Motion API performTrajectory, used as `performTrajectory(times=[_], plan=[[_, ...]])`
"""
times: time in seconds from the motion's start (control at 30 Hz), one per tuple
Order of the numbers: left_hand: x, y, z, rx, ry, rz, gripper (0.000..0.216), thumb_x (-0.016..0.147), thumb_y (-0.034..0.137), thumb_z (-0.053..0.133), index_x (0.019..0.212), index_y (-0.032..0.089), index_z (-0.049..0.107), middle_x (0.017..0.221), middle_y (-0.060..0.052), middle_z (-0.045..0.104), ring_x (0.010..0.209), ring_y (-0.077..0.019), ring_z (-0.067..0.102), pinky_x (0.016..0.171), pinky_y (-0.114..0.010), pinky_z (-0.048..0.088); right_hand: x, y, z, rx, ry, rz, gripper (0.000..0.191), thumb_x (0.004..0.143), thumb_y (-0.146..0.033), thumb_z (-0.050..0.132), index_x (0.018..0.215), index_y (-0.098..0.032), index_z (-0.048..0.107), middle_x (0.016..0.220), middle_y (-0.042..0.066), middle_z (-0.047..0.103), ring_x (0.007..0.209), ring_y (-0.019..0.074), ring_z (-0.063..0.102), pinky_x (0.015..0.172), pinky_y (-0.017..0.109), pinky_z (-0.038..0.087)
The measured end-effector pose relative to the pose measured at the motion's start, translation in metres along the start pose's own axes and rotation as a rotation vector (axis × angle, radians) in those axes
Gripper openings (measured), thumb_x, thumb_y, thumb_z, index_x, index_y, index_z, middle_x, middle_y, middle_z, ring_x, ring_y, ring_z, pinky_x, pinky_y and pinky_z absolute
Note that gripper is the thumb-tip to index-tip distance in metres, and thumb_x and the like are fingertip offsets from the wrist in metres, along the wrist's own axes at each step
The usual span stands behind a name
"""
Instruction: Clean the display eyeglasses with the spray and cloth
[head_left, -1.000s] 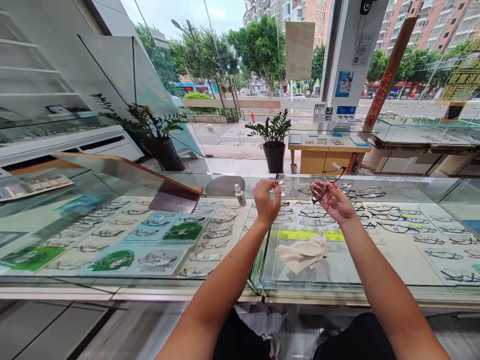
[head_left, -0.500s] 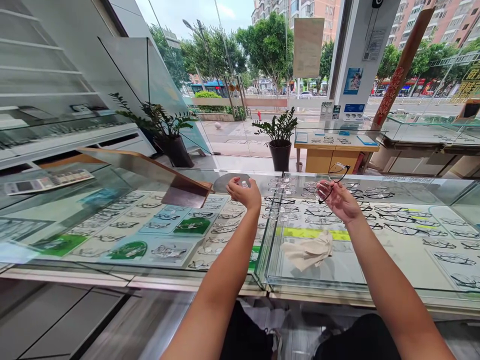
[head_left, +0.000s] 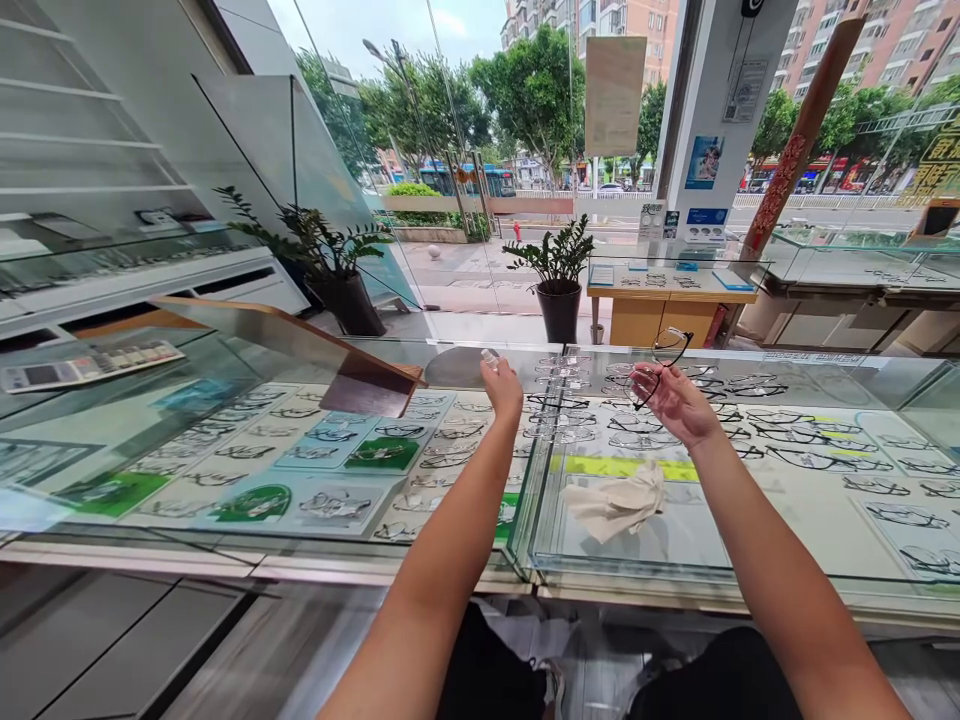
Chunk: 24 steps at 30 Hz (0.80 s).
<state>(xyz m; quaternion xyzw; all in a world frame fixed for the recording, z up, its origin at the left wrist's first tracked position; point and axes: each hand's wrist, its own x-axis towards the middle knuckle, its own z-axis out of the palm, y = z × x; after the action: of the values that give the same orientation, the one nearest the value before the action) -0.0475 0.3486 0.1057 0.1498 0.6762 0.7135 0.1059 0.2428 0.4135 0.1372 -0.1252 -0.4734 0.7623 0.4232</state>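
Note:
My left hand (head_left: 502, 386) is closed around a small clear spray bottle (head_left: 490, 358), whose top shows above the fingers. Most of the bottle is hidden by the hand. To the right, my right hand (head_left: 679, 400) pinches a pair of dark-framed eyeglasses (head_left: 670, 347), with one lens raised above the fingers and the other near the palm. Both hands are over the glass display case (head_left: 750, 560). A crumpled beige cloth (head_left: 616, 500) lies on the glass between my forearms.
Rows of eyeglasses (head_left: 821, 435) sit inside the case. A wooden-backed mirror or board (head_left: 360, 375) leans at the left, near a flat grey disc (head_left: 454, 365). Beyond the counter stand potted plants (head_left: 560, 290) and a wooden display cabinet (head_left: 637, 320).
My left hand has turned and regripped, so the bottle top now points up from the fingers. The eyeglasses have tilted slightly in my right hand.

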Motion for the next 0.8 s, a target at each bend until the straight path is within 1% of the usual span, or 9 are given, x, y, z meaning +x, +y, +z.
performTrajectory(times=[0.07, 0.13, 0.27, 0.33, 0.43, 0.5, 0.57, 0.67, 0.8], plan=[[-0.008, 0.012, 0.004, -0.081, -0.136, 0.014, 0.011, 0.096, 0.037, 0.044, 0.093, 0.026, 0.043, 0.077, 0.001, 0.051, 0.078, -0.0178, 0.060, 0.072, -0.030, 0.051, 0.000, 0.000, 0.001, 0.011, -0.009, 0.005, 0.033, 0.068, -0.046, 0.098, 0.084, -0.031, 0.072, 0.108, -0.001, 0.080, 0.109, 0.0213, 0.074, 0.109, 0.043, 0.055], [-0.020, 0.022, 0.007, -0.167, -0.283, 0.024, 0.018, 0.094, 0.043, 0.045, 0.094, 0.026, 0.047, 0.074, 0.002, 0.050, 0.070, -0.0152, 0.058, 0.067, -0.027, 0.051, 0.000, 0.001, 0.002, 0.011, -0.012, 0.009, 0.035, 0.067, -0.047, 0.099, 0.083, -0.031, 0.072, 0.107, -0.001, 0.081, 0.106, 0.0213, 0.075, 0.106, 0.042, 0.057], [-0.048, 0.035, 0.007, -0.444, -0.734, -0.031, 0.037, 0.080, 0.058, 0.062, 0.091, 0.023, 0.054, 0.067, 0.004, 0.049, 0.059, -0.0119, 0.050, 0.053, -0.022, 0.044, 0.000, 0.002, 0.002, 0.030, -0.036, 0.006, 0.035, 0.068, -0.045, 0.099, 0.086, -0.030, 0.073, 0.107, -0.001, 0.082, 0.102, 0.0188, 0.076, 0.099, 0.037, 0.060], [-0.059, 0.037, 0.005, -0.481, -0.906, -0.093, 0.040, 0.074, 0.059, 0.066, 0.083, 0.022, 0.055, 0.059, 0.006, 0.045, 0.053, -0.0107, 0.043, 0.045, -0.020, 0.036, 0.000, 0.004, 0.002, 0.046, -0.053, 0.008, 0.033, 0.070, -0.044, 0.098, 0.086, -0.030, 0.073, 0.107, -0.001, 0.082, 0.101, 0.0173, 0.076, 0.097, 0.034, 0.060], [-0.071, 0.039, 0.003, -0.454, -1.091, -0.147, 0.039, 0.069, 0.058, 0.067, 0.072, 0.021, 0.053, 0.051, 0.007, 0.039, 0.045, -0.0094, 0.036, 0.040, -0.020, 0.029, 0.000, 0.006, 0.001, 0.036, -0.058, 0.015, 0.029, 0.074, -0.042, 0.096, 0.088, -0.029, 0.073, 0.109, 0.000, 0.082, 0.104, 0.0176, 0.076, 0.100, 0.036, 0.059], [-0.076, 0.039, 0.003, -0.442, -1.157, -0.132, 0.039, 0.069, 0.057, 0.067, 0.069, 0.021, 0.053, 0.049, 0.007, 0.039, 0.041, -0.0085, 0.033, 0.039, -0.021, 0.028, 0.000, 0.007, 0.000, 0.027, -0.053, 0.024, 0.029, 0.074, -0.041, 0.096, 0.088, -0.029, 0.073, 0.109, 0.000, 0.082, 0.105, 0.0178, 0.075, 0.102, 0.037, 0.058], [-0.081, 0.038, 0.004, -0.432, -1.173, -0.092, 0.038, 0.069, 0.056, 0.068, 0.067, 0.021, 0.053, 0.047, 0.007, 0.039, 0.040, -0.0079, 0.032, 0.038, -0.021, 0.027, 0.000, 0.007, 0.001, 0.027, -0.054, 0.038, 0.031, 0.073, -0.042, 0.097, 0.087, -0.029, 0.073, 0.109, 0.000, 0.082, 0.105, 0.0176, 0.075, 0.102, 0.036, 0.058], [-0.085, 0.036, 0.006, -0.408, -1.160, -0.025, 0.038, 0.070, 0.055, 0.069, 0.064, 0.021, 0.053, 0.046, 0.007, 0.039, 0.039, -0.0076, 0.033, 0.038, -0.022, 0.027, -0.001, 0.008, 0.002, 0.024, -0.064, 0.054, 0.033, 0.070, -0.043, 0.098, 0.084, -0.028, 0.073, 0.109, 0.000, 0.081, 0.104, 0.0175, 0.075, 0.102, 0.035, 0.058], [-0.087, 0.035, 0.009, -0.367, -1.114, 0.055, 0.037, 0.068, 0.046, 0.079, 0.063, 0.021, 0.051, 0.044, 0.008, 0.041, 0.039, -0.0065, 0.036, 0.039, -0.021, 0.031, -0.002, 0.008, 0.004, 0.019, -0.064, 0.060, 0.034, 0.070, -0.043, 0.098, 0.085, -0.027, 0.072, 0.109, 0.001, 0.081, 0.105, 0.0181, 0.075, 0.102, 0.035, 0.057]])
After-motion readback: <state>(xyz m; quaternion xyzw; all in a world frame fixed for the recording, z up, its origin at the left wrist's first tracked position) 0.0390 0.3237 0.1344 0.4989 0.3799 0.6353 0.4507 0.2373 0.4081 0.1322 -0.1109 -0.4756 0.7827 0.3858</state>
